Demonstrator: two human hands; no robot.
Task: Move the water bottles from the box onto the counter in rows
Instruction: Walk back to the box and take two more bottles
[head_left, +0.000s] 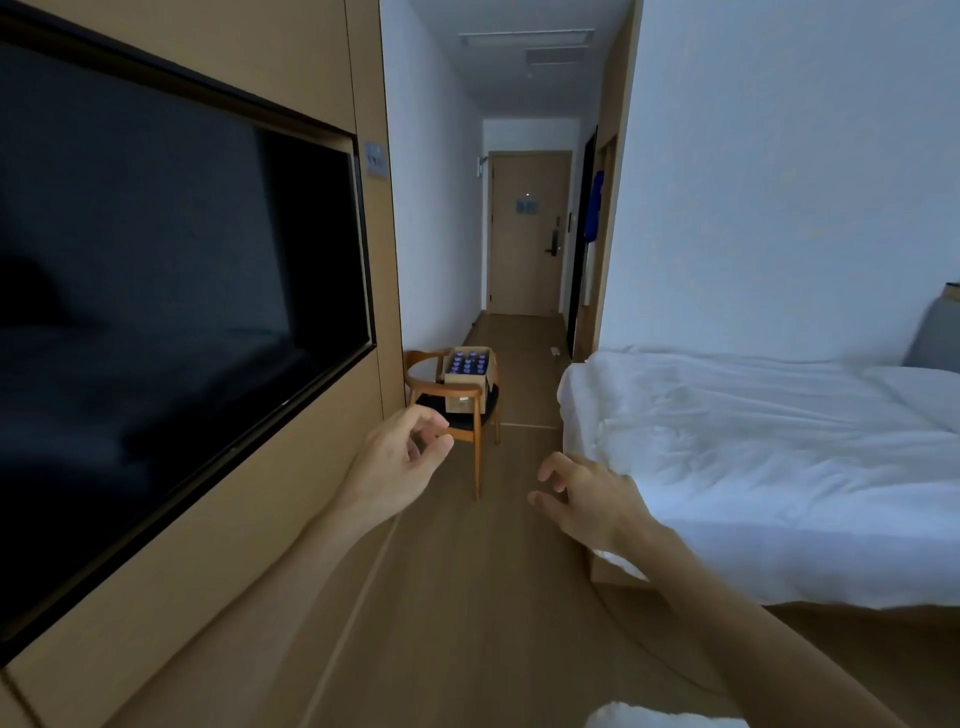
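Bottles (470, 362) are all still packed in the box (466, 378), as far as I can tell: their caps show in tidy rows through its open top, and I see none standing anywhere else. The box sits on the seat of a wooden chair (457, 410) down the room, just past the end of the wall panel that holds the dark television (171, 291), with the bed (769, 467) across the floor from it. No counter shows from where I stand, so I judge the task barely begun, with every bottle left to carry and the rows yet to be laid out. I am well apart from the chair, both arms stretched out ahead of me over the wooden floor (493, 597). My left hand (397, 460) is raised toward the chair, fingers loosely curled with the thumb near the fingertips, holding nothing. My right hand (584, 501) hangs lower beside the edge of the bed, fingers relaxed and spread, also empty.
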